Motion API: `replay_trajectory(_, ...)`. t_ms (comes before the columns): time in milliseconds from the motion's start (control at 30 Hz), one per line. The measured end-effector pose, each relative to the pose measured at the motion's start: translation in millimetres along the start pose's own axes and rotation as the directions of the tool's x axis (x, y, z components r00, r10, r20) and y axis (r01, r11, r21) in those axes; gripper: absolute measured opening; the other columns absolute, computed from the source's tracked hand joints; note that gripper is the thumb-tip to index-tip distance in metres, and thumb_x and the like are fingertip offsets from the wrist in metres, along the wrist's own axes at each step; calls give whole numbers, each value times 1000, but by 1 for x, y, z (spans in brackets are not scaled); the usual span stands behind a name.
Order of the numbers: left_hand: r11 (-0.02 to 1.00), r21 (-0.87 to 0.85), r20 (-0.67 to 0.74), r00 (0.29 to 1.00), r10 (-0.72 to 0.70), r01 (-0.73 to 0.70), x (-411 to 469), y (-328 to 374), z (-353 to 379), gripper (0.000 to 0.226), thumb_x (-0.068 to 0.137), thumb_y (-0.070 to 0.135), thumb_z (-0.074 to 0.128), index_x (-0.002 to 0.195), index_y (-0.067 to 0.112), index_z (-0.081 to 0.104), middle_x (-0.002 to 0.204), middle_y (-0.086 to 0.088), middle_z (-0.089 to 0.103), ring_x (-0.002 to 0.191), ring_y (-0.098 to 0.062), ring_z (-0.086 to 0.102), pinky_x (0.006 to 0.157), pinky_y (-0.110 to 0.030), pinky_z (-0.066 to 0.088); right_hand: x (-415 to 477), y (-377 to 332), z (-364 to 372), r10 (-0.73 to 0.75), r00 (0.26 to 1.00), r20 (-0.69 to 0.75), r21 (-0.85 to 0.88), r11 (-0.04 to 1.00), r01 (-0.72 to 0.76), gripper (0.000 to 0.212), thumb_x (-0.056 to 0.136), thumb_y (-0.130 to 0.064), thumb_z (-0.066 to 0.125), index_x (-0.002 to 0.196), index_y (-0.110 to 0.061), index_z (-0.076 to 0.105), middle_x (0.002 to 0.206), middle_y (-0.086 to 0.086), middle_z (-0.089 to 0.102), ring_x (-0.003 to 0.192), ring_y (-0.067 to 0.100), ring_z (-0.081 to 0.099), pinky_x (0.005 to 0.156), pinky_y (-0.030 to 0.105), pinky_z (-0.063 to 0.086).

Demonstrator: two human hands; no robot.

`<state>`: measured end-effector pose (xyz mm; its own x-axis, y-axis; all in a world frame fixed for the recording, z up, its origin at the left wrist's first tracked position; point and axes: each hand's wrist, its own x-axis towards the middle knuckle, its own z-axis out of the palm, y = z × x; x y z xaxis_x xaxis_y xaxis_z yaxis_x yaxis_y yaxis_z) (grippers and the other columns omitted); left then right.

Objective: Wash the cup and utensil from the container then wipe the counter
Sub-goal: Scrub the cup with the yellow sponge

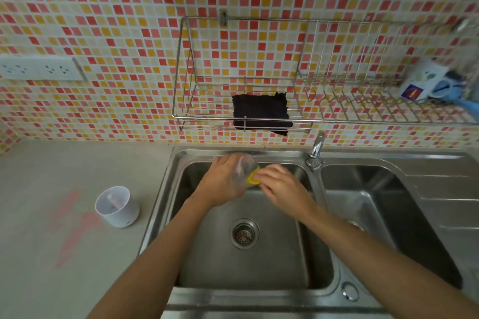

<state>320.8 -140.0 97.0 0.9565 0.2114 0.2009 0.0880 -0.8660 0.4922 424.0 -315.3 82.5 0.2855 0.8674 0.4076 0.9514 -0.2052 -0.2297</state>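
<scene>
Head view looks down on a stainless double sink (pixel 160 189) set in a smooth pale counter (pixel 51 280); over the left basin, at about twelve o'clock from the round perforated drain (pixel 245 233), both hands meet. Left hand (pixel 223 184) is wrapped around a clear, smooth cup (pixel 245 168), fingers closed on its wall, the cup tilted on its side; right hand (pixel 278 188) pinches a yellow sponge (pixel 252 179) against the cup's rim, fingers clamped on the soft pad. At nine o'clock from the basin a white cylindrical container (pixel 118 207) stands upright on the counter, with something pale and blurred inside that I cannot identify; faint pink smears (pixel 75 220) mark the counter around it. A chrome faucet (pixel 316 150) rises at one o'clock, between the two basins. Above, a wire rack (pixel 181 72) hangs on a wall of small red, orange and cream mosaic tiles; a black cloth (pixel 261 112) lies flat on its lower shelf; at the rack's far right sits a printed white mug (pixel 425 80) on its side. A white socket strip (pixel 39 68) sits at ten o'clock.
</scene>
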Motion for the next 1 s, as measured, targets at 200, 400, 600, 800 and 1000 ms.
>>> replay_trajectory(200, 990, -138, -126, 991, -32, 15, 0, -17, 5, 100, 57, 39, 88, 137, 17, 32, 134, -3, 38, 122, -16, 39, 103, -29, 37, 19, -14, -2, 20, 1000, -21, 58, 998, -19, 26, 87, -7, 65, 112, -12, 69, 110, -2, 70, 104, 15, 58, 96, 24, 43)
replay_trajectory(400, 994, 84, -168, 984, -60, 75, -8, -38, 0, 80, 63, 50, 78, 129, 26, 41, 129, 5, 47, 120, -16, 41, 99, -40, 34, 25, -35, 3, 226, 970, 94, 372, 895, -244, 34, 89, -4, 60, 117, -20, 69, 116, -1, 69, 106, 8, 61, 96, 25, 47)
replay_trajectory(600, 994, 104, 6, 1000, -18, 18, -10, -53, -3, 77, 63, 40, 73, 132, 27, 43, 126, 6, 53, 117, -22, 45, 93, -42, 42, 35, -18, 12, -138, 972, 192, -140, 976, 166, 52, 66, 3, 73, 111, -23, 70, 111, -12, 70, 102, 20, 59, 77, 36, 45)
replay_trajectory(800, 994, 105, -15, 999, 34, -32, -1, -50, 2, 73, 64, 32, 74, 131, 26, 46, 124, 5, 57, 110, -22, 46, 88, -39, 43, 27, -39, 23, 236, 965, 110, 177, 951, -253, 36, 82, 1, 64, 110, -20, 72, 105, -1, 71, 92, 18, 60, 84, 28, 47)
replay_trajectory(1000, 996, 76, -4, 998, 56, -55, -7, -48, 9, 71, 67, 23, 75, 132, 22, 47, 126, 3, 56, 113, -23, 45, 88, -37, 44, 29, -26, 14, 142, 953, 267, 115, 977, -178, 37, 85, -2, 62, 112, -25, 71, 105, -5, 71, 98, 12, 58, 84, 27, 41)
